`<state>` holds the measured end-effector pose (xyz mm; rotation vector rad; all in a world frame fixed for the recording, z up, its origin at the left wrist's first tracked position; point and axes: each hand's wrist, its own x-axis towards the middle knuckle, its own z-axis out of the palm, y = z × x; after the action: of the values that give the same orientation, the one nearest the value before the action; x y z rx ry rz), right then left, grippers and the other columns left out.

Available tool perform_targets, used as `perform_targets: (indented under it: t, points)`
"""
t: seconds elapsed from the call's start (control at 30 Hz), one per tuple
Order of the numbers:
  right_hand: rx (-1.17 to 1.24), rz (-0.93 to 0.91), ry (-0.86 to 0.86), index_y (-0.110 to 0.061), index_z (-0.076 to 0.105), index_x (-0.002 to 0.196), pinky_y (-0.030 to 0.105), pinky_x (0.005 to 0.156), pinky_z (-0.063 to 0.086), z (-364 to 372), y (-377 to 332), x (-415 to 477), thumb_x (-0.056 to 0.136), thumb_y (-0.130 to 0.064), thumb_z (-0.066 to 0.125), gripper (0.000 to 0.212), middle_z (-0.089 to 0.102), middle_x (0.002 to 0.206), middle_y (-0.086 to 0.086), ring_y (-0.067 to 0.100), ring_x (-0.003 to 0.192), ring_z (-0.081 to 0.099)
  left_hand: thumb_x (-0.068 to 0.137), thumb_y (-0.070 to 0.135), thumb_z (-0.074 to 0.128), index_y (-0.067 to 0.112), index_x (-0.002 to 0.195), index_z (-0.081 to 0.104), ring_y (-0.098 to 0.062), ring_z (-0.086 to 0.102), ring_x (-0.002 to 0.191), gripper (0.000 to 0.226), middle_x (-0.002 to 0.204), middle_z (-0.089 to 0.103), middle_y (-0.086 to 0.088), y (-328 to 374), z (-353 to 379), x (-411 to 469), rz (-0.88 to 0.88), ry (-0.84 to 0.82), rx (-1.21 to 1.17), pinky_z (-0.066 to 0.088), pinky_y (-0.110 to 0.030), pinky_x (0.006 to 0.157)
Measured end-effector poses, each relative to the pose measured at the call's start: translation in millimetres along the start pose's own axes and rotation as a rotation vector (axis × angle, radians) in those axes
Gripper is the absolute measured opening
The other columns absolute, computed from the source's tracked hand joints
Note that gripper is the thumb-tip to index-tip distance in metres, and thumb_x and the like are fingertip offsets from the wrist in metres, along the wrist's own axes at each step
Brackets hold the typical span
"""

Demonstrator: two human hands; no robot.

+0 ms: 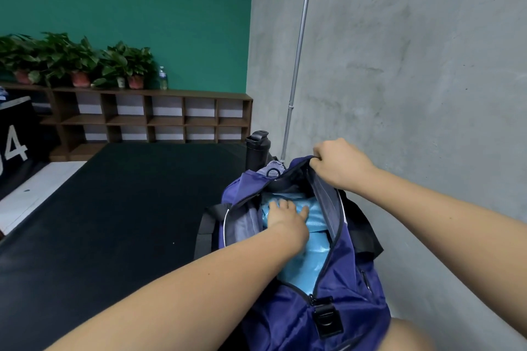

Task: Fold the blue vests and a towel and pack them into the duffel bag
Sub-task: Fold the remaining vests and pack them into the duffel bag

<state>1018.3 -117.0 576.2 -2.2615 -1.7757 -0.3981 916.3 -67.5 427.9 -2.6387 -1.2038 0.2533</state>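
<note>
A purple duffel bag (336, 279) lies unzipped on the right side of a black table, close to the wall. Light blue folded fabric (310, 248), a vest as far as I can tell, fills its opening. My left hand (285, 215) lies flat inside the bag, fingers spread, pressing on the blue fabric. My right hand (339, 162) pinches the far upper edge of the bag's opening and holds it up. I cannot make out a towel among the bag's contents.
A black bottle (257, 151) stands just behind the bag. The black table (114, 222) stretches to the left. A grey concrete wall (413, 65) runs along the right. A wooden cubby shelf (151, 120) with potted plants stands at the back.
</note>
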Motion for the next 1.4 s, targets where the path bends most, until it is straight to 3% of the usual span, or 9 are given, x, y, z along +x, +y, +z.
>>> perform_targets:
  t: [0.23, 0.4, 0.57, 0.67, 0.8, 0.93, 1.03, 1.13, 1.4]
  points:
    - [0.007, -0.005, -0.007, -0.01, 0.061, 0.082, 0.034, 0.056, 0.04, 0, 13, -7, 0.096, -0.025, 0.052, 0.022, 0.062, 0.079, 0.011, 0.037, 0.076, 0.06, 0.105, 0.028, 0.047, 0.019, 0.171, -0.003, -0.037, 0.033, 0.151, 0.083, 0.167, 0.029, -0.019, -3, 3, 18, -0.118, -0.015, -0.154, 0.03, -0.048, 0.118]
    - [0.035, 0.013, -0.032, -0.011, 0.057, 0.082, 0.035, 0.056, 0.04, 0, 16, -12, 0.096, -0.024, 0.051, 0.02, 0.061, 0.08, 0.011, 0.038, 0.077, 0.06, 0.111, 0.027, 0.042, 0.044, 0.164, -0.024, -0.045, -0.008, 0.163, 0.086, 0.175, -0.016, -0.025, -4, 19, 30, -0.053, -0.107, -0.286, 0.008, -0.062, 0.128]
    - [0.019, 0.011, -0.054, -0.014, 0.058, 0.084, 0.035, 0.056, 0.041, 1, 15, -20, 0.095, -0.026, 0.053, 0.018, 0.062, 0.081, 0.01, 0.038, 0.078, 0.061, 0.109, 0.022, 0.045, 0.038, 0.17, -0.007, -0.046, 0.03, 0.156, 0.081, 0.174, 0.013, -0.023, -20, 11, 28, -0.086, -0.083, -0.39, 0.03, -0.052, 0.124]
    - [0.008, 0.013, -0.077, -0.019, 0.059, 0.088, 0.035, 0.06, 0.041, 3, 14, -25, 0.096, -0.032, 0.055, 0.015, 0.062, 0.083, 0.006, 0.036, 0.082, 0.062, 0.102, 0.016, 0.05, 0.028, 0.171, 0.004, -0.044, 0.02, 0.158, 0.083, 0.174, 0.014, -0.018, -13, 0, 13, -0.095, -0.089, -0.433, 0.019, -0.053, 0.127]
    - [-0.02, 0.025, -0.086, -0.022, 0.059, 0.106, 0.037, 0.068, 0.046, 5, 13, -31, 0.097, -0.036, 0.056, 0.018, 0.068, 0.103, 0.007, 0.036, 0.092, 0.063, 0.11, 0.03, 0.047, 0.018, 0.172, 0.003, -0.037, 0.006, 0.164, 0.077, 0.178, 0.005, -0.015, -26, -14, -25, 0.053, -0.075, -0.528, 0.014, -0.047, 0.132]
    - [0.008, -0.078, -0.003, -0.02, 0.056, 0.114, 0.04, 0.076, 0.049, 4, -8, -33, 0.097, -0.032, 0.057, 0.021, 0.061, 0.115, 0.004, 0.035, 0.102, 0.062, 0.105, 0.037, 0.056, 0.024, 0.162, 0.042, -0.027, 0.044, 0.149, 0.06, 0.162, 0.047, -0.005, -73, -20, -84, 0.141, 0.122, -0.649, 0.037, -0.038, 0.121]
    - [0.104, -0.176, -0.01, -0.022, 0.056, 0.107, 0.042, 0.083, 0.052, 9, -44, -32, 0.094, -0.031, 0.059, 0.016, 0.058, 0.111, 0.002, 0.032, 0.103, 0.06, 0.1, 0.033, 0.062, 0.028, 0.138, 0.065, -0.016, 0.059, 0.125, 0.039, 0.133, 0.064, 0.003, -123, -14, -125, 0.088, 0.296, -0.686, 0.044, -0.029, 0.106]
    - [0.16, -0.288, -0.046, -0.025, 0.055, 0.102, 0.046, 0.089, 0.051, 19, -94, -28, 0.089, -0.034, 0.056, 0.016, 0.057, 0.104, 0.0, 0.029, 0.102, 0.057, 0.099, 0.031, 0.063, 0.029, 0.124, 0.07, -0.01, 0.061, 0.113, 0.026, 0.118, 0.065, 0.008, -178, 4, -164, -0.018, 0.369, -0.709, 0.046, -0.026, 0.1]
    - [0.306, -0.526, -0.187, -0.03, 0.056, 0.121, 0.043, 0.098, 0.049, 66, -247, -31, 0.098, -0.043, 0.059, 0.026, 0.056, 0.113, -0.009, 0.018, 0.11, 0.053, 0.101, 0.04, 0.063, 0.032, 0.124, 0.069, -0.011, 0.059, 0.109, 0.025, 0.118, 0.064, 0.012, -307, 83, -257, -0.351, 0.333, -0.656, 0.045, -0.029, 0.097]
